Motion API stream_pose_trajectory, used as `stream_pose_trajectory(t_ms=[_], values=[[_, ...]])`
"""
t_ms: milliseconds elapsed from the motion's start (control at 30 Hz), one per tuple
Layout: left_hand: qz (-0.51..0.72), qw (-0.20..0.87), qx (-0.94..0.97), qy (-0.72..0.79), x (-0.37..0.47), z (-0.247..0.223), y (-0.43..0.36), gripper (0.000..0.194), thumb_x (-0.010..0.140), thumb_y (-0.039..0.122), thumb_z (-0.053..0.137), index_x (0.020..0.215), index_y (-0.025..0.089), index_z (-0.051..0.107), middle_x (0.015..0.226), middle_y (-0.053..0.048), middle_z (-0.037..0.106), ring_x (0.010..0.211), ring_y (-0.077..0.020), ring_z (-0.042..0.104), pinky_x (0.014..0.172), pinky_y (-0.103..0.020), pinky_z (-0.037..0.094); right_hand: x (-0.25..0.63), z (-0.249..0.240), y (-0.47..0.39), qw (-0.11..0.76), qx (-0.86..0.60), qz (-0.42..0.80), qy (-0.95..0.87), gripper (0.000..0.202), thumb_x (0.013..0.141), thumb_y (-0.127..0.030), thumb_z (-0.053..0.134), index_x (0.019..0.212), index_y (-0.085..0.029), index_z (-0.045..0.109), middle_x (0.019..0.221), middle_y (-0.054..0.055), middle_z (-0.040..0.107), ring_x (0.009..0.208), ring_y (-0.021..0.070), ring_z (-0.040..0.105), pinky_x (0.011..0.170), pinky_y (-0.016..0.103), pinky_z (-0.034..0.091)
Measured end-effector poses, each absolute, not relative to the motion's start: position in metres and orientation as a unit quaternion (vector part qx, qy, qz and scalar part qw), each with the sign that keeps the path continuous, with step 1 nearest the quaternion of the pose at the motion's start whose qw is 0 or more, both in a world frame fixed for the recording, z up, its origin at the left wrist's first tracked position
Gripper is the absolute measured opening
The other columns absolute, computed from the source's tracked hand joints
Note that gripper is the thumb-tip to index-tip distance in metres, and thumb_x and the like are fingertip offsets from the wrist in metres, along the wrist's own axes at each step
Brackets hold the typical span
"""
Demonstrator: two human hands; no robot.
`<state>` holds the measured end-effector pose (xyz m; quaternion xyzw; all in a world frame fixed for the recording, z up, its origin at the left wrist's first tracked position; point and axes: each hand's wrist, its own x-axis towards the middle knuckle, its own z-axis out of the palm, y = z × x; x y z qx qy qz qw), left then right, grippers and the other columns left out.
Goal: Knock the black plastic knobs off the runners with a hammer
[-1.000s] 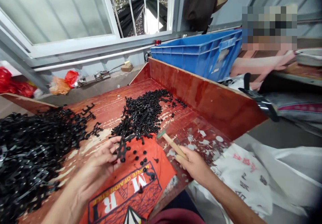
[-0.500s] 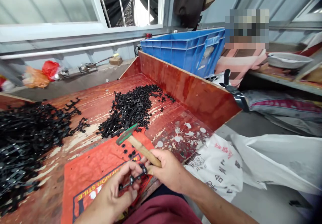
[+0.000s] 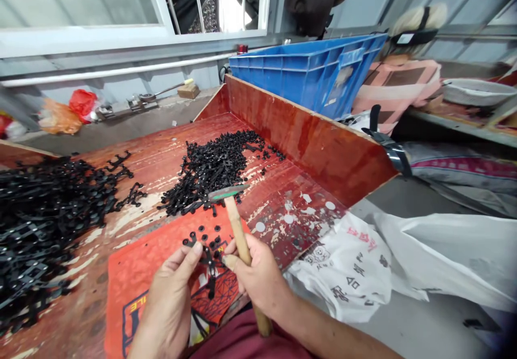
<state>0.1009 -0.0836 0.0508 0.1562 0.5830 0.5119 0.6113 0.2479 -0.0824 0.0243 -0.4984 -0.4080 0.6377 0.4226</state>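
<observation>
My left hand pinches a black jointed part with round ends between thumb and fingers, above the orange bag. My right hand is closed around the wooden handle of a hammer, its green head pointing away from me. The right fingertips are close to the black part; whether they touch it I cannot tell. Beneath the hands lies the orange printed bag, with several small round black pieces on it. Just beyond it is a pile of small black parts.
A large heap of linked black parts covers the table's left side. A raised red board edges the right side, with a blue crate behind it. White sacks hang at the right. Pale discs lie on the red tabletop.
The black part has tilted from lying across my left fingers to hanging lower between the hands. The hammer has swung more upright, its head moving right. My left hand has turned, thumb up.
</observation>
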Motion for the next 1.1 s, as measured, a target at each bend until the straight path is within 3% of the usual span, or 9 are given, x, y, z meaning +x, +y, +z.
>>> stream_pose_trajectory(t_ms=[167, 333, 467, 633, 733, 900, 1100], values=[[0.517, 0.590, 0.184, 0.593, 0.096, 0.061, -0.085, 0.047, 0.049, 0.043, 0.094, 0.080, 0.016, 0.072, 0.079, -0.001, 0.071, 0.071, -0.0134, 0.063, 0.068, -0.021, 0.053, 0.248, 0.023, -0.083, 0.433, -0.506, 0.612, -0.427, 0.007, 0.084, -0.023, 0.061, 0.088, -0.022, 0.056, 0.055, -0.009, 0.046, 0.037, 0.0079, 0.042, 0.036, 0.018, 0.033], [0.451, 0.641, 0.218, 0.582, 0.096, 0.063, -0.092, 0.042, 0.066, 0.048, 0.085, 0.095, 0.023, 0.069, 0.085, 0.000, 0.071, 0.076, -0.0163, 0.064, 0.074, -0.028, 0.053, 0.250, 0.029, -0.084, 0.404, -0.513, 0.580, -0.487, 0.007, 0.084, -0.017, 0.060, 0.090, -0.021, 0.061, 0.065, -0.006, 0.056, 0.041, 0.0079, 0.046, 0.039, 0.018, 0.036], [0.398, 0.644, 0.289, 0.585, 0.098, 0.056, -0.104, 0.038, 0.074, 0.047, 0.080, 0.099, 0.020, 0.070, 0.087, -0.002, 0.069, 0.088, -0.0182, 0.063, 0.077, -0.025, 0.050, 0.256, 0.036, -0.082, 0.394, -0.505, 0.566, -0.518, 0.017, 0.082, -0.013, 0.059, 0.095, -0.022, 0.064, 0.076, -0.005, 0.062, 0.043, 0.0067, 0.047, 0.042, 0.018, 0.038], [0.433, 0.655, 0.214, 0.581, 0.099, 0.054, -0.107, 0.037, 0.068, 0.043, 0.084, 0.092, 0.018, 0.070, 0.086, -0.003, 0.068, 0.073, -0.0160, 0.061, 0.063, -0.024, 0.050, 0.255, 0.036, -0.086, 0.379, -0.511, 0.555, -0.536, 0.018, 0.083, -0.013, 0.059, 0.097, -0.022, 0.065, 0.072, -0.006, 0.061, 0.047, 0.0085, 0.050, 0.047, 0.020, 0.040], [0.481, 0.662, 0.159, 0.553, 0.098, 0.052, -0.105, 0.031, 0.069, 0.040, 0.084, 0.083, 0.017, 0.069, 0.084, -0.003, 0.070, 0.070, -0.0136, 0.062, 0.064, -0.022, 0.050, 0.253, 0.035, -0.089, 0.376, -0.523, 0.529, -0.553, 0.016, 0.083, -0.013, 0.059, 0.095, -0.023, 0.064, 0.073, -0.005, 0.062, 0.056, 0.0114, 0.056, 0.056, 0.022, 0.043], [0.472, 0.664, 0.077, 0.575, 0.082, 0.043, -0.103, 0.026, 0.071, 0.027, 0.084, 0.091, 0.018, 0.070, 0.077, 0.000, 0.067, 0.063, -0.0113, 0.061, 0.064, -0.025, 0.054, 0.249, 0.034, -0.092, 0.357, -0.528, 0.480, -0.603, 0.010, 0.084, -0.015, 0.061, 0.091, -0.021, 0.066, 0.081, -0.001, 0.067, 0.073, 0.0162, 0.060, 0.068, 0.025, 0.044], [0.481, 0.655, 0.077, 0.578, 0.087, 0.049, -0.102, 0.019, 0.078, 0.033, 0.078, 0.086, 0.018, 0.070, 0.074, 0.002, 0.064, 0.052, -0.0062, 0.051, 0.052, -0.017, 0.046, 0.241, 0.029, -0.097, 0.364, -0.500, 0.536, -0.575, 0.017, 0.082, -0.010, 0.059, 0.093, -0.022, 0.065, 0.078, -0.004, 0.065, 0.072, 0.0146, 0.060, 0.069, 0.023, 0.044]])
